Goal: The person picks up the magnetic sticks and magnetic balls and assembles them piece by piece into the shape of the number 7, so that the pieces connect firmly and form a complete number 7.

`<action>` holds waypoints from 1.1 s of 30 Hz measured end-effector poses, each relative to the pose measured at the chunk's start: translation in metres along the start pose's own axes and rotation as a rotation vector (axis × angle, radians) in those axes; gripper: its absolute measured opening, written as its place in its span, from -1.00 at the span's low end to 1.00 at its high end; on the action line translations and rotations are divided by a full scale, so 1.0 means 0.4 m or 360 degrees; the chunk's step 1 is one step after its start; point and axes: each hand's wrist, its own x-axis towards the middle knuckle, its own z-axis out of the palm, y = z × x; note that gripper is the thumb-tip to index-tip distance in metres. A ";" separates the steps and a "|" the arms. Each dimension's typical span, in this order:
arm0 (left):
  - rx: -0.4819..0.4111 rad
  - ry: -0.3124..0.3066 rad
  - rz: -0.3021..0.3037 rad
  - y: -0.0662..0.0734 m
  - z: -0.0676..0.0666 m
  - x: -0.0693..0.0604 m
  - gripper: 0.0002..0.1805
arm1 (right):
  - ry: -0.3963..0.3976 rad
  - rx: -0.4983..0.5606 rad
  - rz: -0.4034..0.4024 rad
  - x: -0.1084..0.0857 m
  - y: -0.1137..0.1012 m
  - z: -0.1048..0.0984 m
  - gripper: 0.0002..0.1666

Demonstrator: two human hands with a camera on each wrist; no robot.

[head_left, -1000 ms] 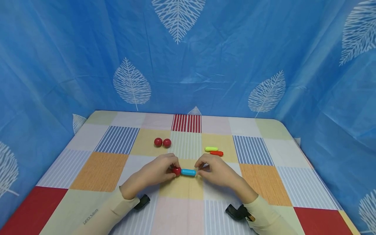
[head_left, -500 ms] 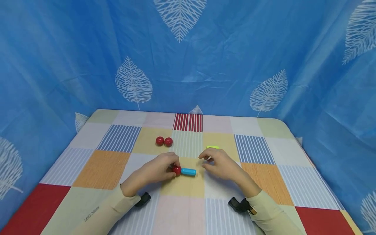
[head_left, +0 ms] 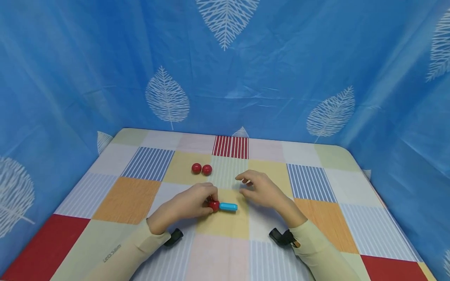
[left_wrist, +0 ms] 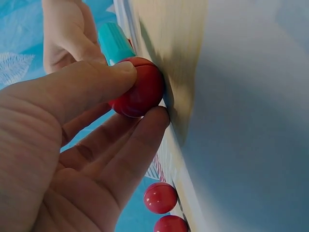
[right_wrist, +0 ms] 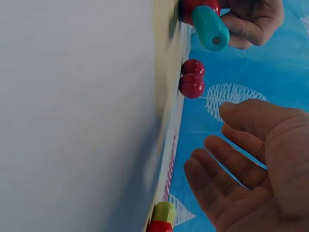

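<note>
My left hand [head_left: 191, 201] pinches a shiny red ball [head_left: 214, 205] between thumb and fingers, low over the cloth. A short blue rod [head_left: 228, 207] sticks out from the ball's right side, its end against the ball. In the right wrist view a small hole shows in the rod's free end. Farther back and to the right, my right hand [head_left: 261, 189] hovers with loosely bent fingers and holds nothing. Below it in the right wrist view lie a yellow-green rod [right_wrist: 164, 211] and a red rod [right_wrist: 160, 226]; the hand hides both from the head view.
Two more red balls, a left one [head_left: 196, 168] and a right one [head_left: 207, 169], sit side by side behind my left hand. A patchwork cloth [head_left: 225, 257] covers the table. Blue curtains [head_left: 274, 70] with white leaf prints hang behind it and along both sides.
My right hand has left the blue rod's end and moved back, over the yellow-green and red rods. My left hand keeps its pinch on the red ball. The head view has shifted slightly.
</note>
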 end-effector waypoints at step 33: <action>-0.0026 0.0039 0.0041 -0.004 -0.006 0.002 -0.77 | -0.0155 -0.0105 -0.0049 0.227 0.007 0.061 -0.53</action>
